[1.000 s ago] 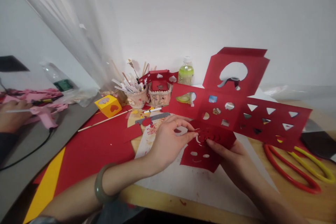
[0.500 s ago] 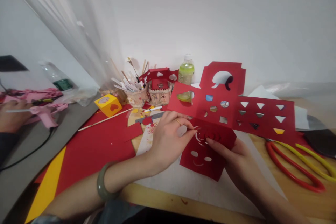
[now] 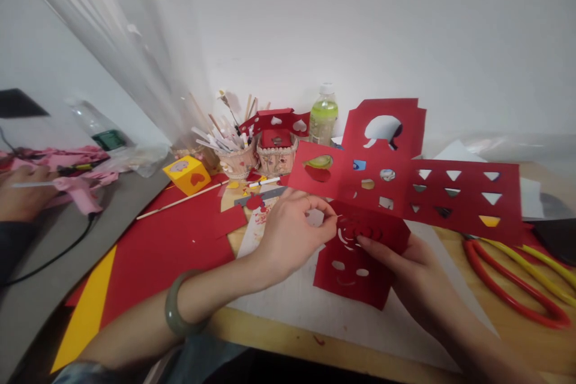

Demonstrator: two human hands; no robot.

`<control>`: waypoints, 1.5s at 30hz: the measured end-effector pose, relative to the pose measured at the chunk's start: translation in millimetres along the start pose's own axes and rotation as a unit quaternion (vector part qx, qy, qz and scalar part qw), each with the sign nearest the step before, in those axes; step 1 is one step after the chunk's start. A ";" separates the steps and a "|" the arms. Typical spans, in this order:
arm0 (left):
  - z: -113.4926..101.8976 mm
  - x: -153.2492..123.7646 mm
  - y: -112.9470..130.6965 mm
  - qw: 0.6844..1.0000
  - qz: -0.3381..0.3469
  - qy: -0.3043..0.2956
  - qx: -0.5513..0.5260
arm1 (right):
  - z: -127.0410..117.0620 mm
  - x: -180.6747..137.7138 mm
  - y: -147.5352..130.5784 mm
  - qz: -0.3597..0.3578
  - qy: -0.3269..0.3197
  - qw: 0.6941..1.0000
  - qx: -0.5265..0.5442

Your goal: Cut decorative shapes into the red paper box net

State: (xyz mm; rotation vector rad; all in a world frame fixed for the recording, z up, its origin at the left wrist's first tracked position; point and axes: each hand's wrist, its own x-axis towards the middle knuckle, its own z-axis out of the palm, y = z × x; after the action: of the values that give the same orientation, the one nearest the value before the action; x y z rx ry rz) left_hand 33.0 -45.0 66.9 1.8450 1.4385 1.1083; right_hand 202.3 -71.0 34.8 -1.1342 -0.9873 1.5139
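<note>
A red paper box template (image 3: pixel 391 186) with cut-out shapes is held up in the air, its panels spread like a cross. My right hand (image 3: pixel 416 270) grips its lower panels, thumb on the front beside a swirl of curved cuts and the other fingers behind. My left hand (image 3: pixel 297 234), with a ring and a green bangle on the wrist, pinches thumb and forefinger together at the left edge of that swirl. What sits between those fingertips is too small to make out. A smiling face is cut into the lowest panel.
White paper (image 3: pixel 279 306) lies beneath. Scissors (image 3: pixel 513 282) with red and yellow handles rest at right. A yellow box (image 3: pixel 186 174), pen pots (image 3: pixel 236 159), a bottle (image 3: pixel 324 114) and red sheets (image 3: pixel 166 258) stand or lie about. At left, another person's hand (image 3: pixel 27 192) is by a pink glue gun (image 3: pixel 81 192).
The view has shifted slightly, and the template's right panel shows a little further right. My left hand's pinch has rounded somewhat; my right hand keeps its hold.
</note>
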 end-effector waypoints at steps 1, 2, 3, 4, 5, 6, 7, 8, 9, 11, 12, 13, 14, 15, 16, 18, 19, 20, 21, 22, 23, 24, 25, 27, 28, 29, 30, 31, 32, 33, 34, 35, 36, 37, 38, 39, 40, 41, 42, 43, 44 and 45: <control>-0.1 0.1 -0.4 1.000 -0.001 -0.004 0.000 | 0.2 -0.1 0.0 0.001 -0.002 1.000 0.002; -0.1 0.3 -0.9 1.000 -0.001 -0.007 0.000 | 0.3 -0.2 0.0 0.003 -0.004 1.000 0.004; -0.1 0.6 -1.6 1.000 -0.002 -0.009 -0.001 | 0.2 -0.3 0.0 0.005 -0.005 1.000 0.003; -0.1 0.9 -2.4 1.000 -0.003 -0.012 -0.002 | 0.1 -0.4 0.0 0.007 -0.005 1.000 0.000; 0.0 1.2 -3.2 1.000 -0.005 -0.013 -0.003 | -0.1 -0.4 0.0 0.008 -0.005 1.000 -0.003; 0.1 1.4 -3.9 1.000 -0.005 -0.015 -0.004 | -0.3 -0.3 0.0 0.010 -0.004 1.000 -0.007; 0.2 1.6 -4.5 1.000 -0.006 -0.016 -0.005 | -0.6 0.0 0.0 0.011 -0.005 1.000 -0.008; 0.3 1.7 -5.0 1.000 -0.007 -0.018 -0.006 | -0.8 0.3 0.1 0.012 -0.005 1.000 -0.007; 0.4 1.8 -5.4 1.000 -0.008 -0.019 -0.008 | -0.9 0.7 0.2 0.011 -0.005 1.000 -0.007; 0.6 1.7 -5.6 1.000 -0.009 -0.019 -0.012 | -1.2 1.2 0.7 0.008 -0.007 1.000 -0.011; 0.6 1.7 -5.5 1.000 -0.010 -0.019 -0.015 | -1.2 1.3 0.9 0.005 -0.006 1.000 -0.016; 0.7 1.6 -5.4 1.000 -0.011 -0.018 -0.018 | -1.2 1.2 1.2 0.004 -0.006 1.000 -0.022; 0.9 1.4 -5.3 1.000 -0.011 -0.017 -0.021 | -1.2 0.9 1.3 0.003 -0.007 1.000 -0.028; 1.0 1.3 -5.4 1.000 -0.012 -0.016 -0.024 | -1.2 0.5 1.4 0.003 -0.007 0.999 -0.034; 1.2 1.1 -5.6 0.999 -0.012 -0.014 -0.028 | -1.2 0.0 1.5 0.002 -0.007 0.999 -0.038; 1.3 0.9 -6.8 0.999 -0.011 -0.010 -0.035 | -1.7 -0.5 1.7 0.003 -0.008 0.999 -0.040; 1.3 0.8 -7.8 0.999 -0.010 -0.008 -0.040 | -2.1 -0.5 1.9 0.003 -0.007 0.999 -0.040; 1.1 0.6 -8.9 0.999 -0.008 -0.006 -0.045 | -2.8 -0.4 2.2 0.003 -0.003 0.999 -0.039; 0.8 0.5 -10.0 0.999 -0.005 -0.006 -0.051 | -3.6 -0.1 2.6 0.002 0.001 0.999 -0.037; 0.4 0.4 -11.1 0.998 -0.002 -0.007 -0.057 | -4.5 0.1 3.0 0.002 0.003 0.999 -0.036; -0.2 0.3 -12.0 0.998 0.002 -0.009 -0.064 | -5.4 0.2 3.4 0.001 0.005 0.999 -0.034; -1.0 0.2 -12.5 0.997 0.005 -0.012 -0.071 | -6.3 0.1 3.7 0.000 0.004 0.999 -0.032; -1.8 0.1 -12.7 0.997 0.008 -0.017 -0.078 | -7.0 -0.1 3.9 -0.002 0.004 1.000 -0.031; -3.7 0.0 -12.3 0.995 0.013 -0.030 -0.092 | -7.7 -0.7 4.0 -0.006 0.003 0.999 -0.032; -4.7 -0.1 -11.9 0.994 0.015 -0.037 -0.098 | -7.8 -1.0 4.0 -0.008 0.004 0.999 -0.032; -5.6 -0.2 -11.4 0.993 0.016 -0.044 -0.105 | -7.6 -1.2 3.9 -0.009 0.005 0.999 -0.032; -6.4 -0.3 -11.0 0.992 0.017 -0.049 -0.112 | -7.3 -1.3 3.8 -0.009 0.006 0.999 -0.031; -7.0 -0.5 -10.8 0.991 0.017 -0.054 -0.118 | -7.0 -1.2 3.8 -0.009 0.003 1.000 -0.029; -7.3 -0.8 -10.7 0.990 0.017 -0.057 -0.124 | -6.7 -1.1 3.7 -0.011 0.000 1.000 -0.028; -7.4 -1.2 -10.8 0.990 0.016 -0.060 -0.129 | -6.4 -1.1 3.5 -0.012 -0.003 1.000 -0.027; -7.2 -1.7 -11.1 0.989 0.015 -0.063 -0.133 | -6.2 -1.1 3.3 -0.013 -0.004 1.000 -0.026; -6.8 -2.3 -11.6 0.989 0.015 -0.064 -0.136 | -6.0 -1.2 2.9 -0.014 -0.004 1.000 -0.023; -6.3 -2.8 -12.1 0.989 0.015 -0.062 -0.136 | -5.8 -1.5 2.5 -0.015 -0.004 1.000 -0.020; -5.7 -3.2 -12.7 0.989 0.015 -0.058 -0.135 | -5.6 -1.8 2.1 -0.016 -0.004 1.000 -0.017; -5.0 -3.6 -13.2 0.989 0.016 -0.053 -0.134 | -5.4 -2.1 1.6 -0.017 -0.004 1.000 -0.016; -4.3 -3.8 -13.6 0.990 0.019 -0.046 -0.130 | -5.2 -2.3 1.1 -0.017 -0.004 1.000 -0.018; -3.7 -3.8 -13.8 0.992 0.027 -0.038 -0.121 | -4.8 -2.4 0.6 -0.019 -0.004 1.000 -0.022; -3.2 -3.8 -13.9 0.993 0.038 -0.030 -0.107 | -4.4 -2.3 0.2 -0.021 -0.003 0.999 -0.027; -2.7 -3.6 -13.9 0.994 0.052 -0.021 -0.089 | -3.9 -2.1 -0.1 -0.021 -0.002 0.999 -0.033; -2.4 -3.4 -13.8 0.995 0.067 -0.014 -0.070 | -3.4 -1.8 -0.3 -0.021 0.000 0.999 -0.039; -2.2 -3.1 -13.6 0.995 0.080 -0.008 -0.053 | -2.9 -1.5 -0.4 -0.021 0.001 0.999 -0.043; -2.0 -2.8 -13.6 0.995 0.090 -0.006 -0.040 | -2.5 -1.4 -0.4 -0.022 0.002 0.999 -0.046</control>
State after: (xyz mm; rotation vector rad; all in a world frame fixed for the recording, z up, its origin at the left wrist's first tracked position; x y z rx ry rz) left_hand 24.2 -44.1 56.1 1.9487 1.2220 1.2214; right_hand 205.0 -72.1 34.8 -1.1735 -1.0817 1.4427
